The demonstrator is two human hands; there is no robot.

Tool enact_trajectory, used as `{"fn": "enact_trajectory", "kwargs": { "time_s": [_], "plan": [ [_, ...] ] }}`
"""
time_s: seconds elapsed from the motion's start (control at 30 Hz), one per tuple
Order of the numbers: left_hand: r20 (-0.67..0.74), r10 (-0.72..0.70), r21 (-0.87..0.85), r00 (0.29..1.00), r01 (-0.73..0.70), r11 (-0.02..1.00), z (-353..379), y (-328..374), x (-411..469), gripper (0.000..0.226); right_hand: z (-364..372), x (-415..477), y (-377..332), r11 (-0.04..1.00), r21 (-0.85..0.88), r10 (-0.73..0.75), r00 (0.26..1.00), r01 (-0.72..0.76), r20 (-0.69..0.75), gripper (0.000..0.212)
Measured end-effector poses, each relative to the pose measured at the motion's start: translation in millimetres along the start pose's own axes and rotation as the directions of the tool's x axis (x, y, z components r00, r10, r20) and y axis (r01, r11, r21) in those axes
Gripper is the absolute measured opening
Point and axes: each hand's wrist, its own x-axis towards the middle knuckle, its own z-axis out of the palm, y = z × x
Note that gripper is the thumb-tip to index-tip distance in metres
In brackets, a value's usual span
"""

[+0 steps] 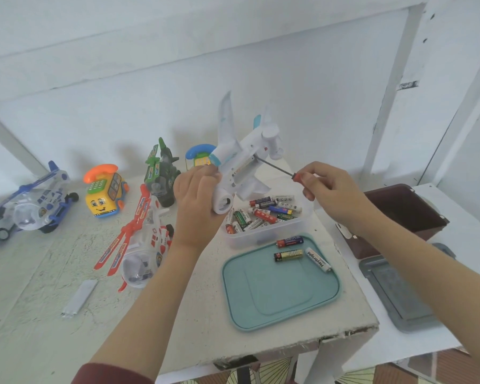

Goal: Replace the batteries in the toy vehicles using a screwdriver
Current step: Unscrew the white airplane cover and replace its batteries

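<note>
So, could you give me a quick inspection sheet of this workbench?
Surface: white table, chipped front edge.
Job's things: white toy plane, screwdriver tip at its underside; tub of batteries; three batteries on teal lid; waiting: blue helicopter, phone car, green plane, red helicopter.
Clutter: grey strip.
Hands: left hand grips plane; right hand pinches screwdriver handle.
Cables: nothing seen.
Surroundings: white wall; brown box, grey lid on the right.

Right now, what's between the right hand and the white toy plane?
Head view: only the screwdriver spans that gap. The right hand pinches its red handle; its shaft reaches the underside of the white toy plane, which the left hand holds.
</note>
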Motion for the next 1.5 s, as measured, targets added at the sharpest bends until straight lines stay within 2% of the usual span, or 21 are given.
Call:
{"fn": "enact_trajectory", "kwargs": {
  "time_s": [0.17,0.33,0.53,0.7,0.8,1.13,1.3,1.5],
  "plan": [
    [0.012,0.045,0.048,0.999,-0.046,0.998,1,1,-4,0.041,-13,3,5,0.997,-0.07,-0.022,0.999,0.025,0.044,0.019],
    [0.026,0.022,0.051,0.999,-0.023,0.998,2,3,-7,0.041,-16,-1,7,0.968,-0.245,-0.027,0.99,0.06,0.137,0.023],
    [0.039,-0.111,0.023,0.993,0.11,0.994,5,8,-10,0.049,-2,-13,2,0.967,-0.217,-0.117,0.988,0.136,0.099,0.018],
    [0.017,-0.108,0.047,0.994,0.107,0.993,6,11,-11,0.041,15,-17,-3,0.956,-0.23,-0.166,0.982,0.183,0.09,0.016],
    [0.007,-0.139,0.055,0.99,0.138,0.989,8,11,-13,0.045,24,-20,-5,0.954,-0.226,-0.187,0.98,0.196,0.06,0.015],
    [-0.013,-0.186,0.04,0.983,0.186,0.982,6,12,-18,0.055,42,-24,-12,0.966,-0.19,-0.169,0.985,0.174,0.043,0.014],
    [-0.032,-0.316,0.079,0.948,0.318,0.945,15,22,-15,0.056,62,-30,-20,0.98,-0.148,-0.122,0.99,0.13,0.068,0.011],
    [-0.066,-0.324,0.083,0.944,0.329,0.941,22,34,-13,0.048,86,-49,-25,0.989,-0.116,-0.098,0.994,0.091,-0.056,0.013]
  ]
}}
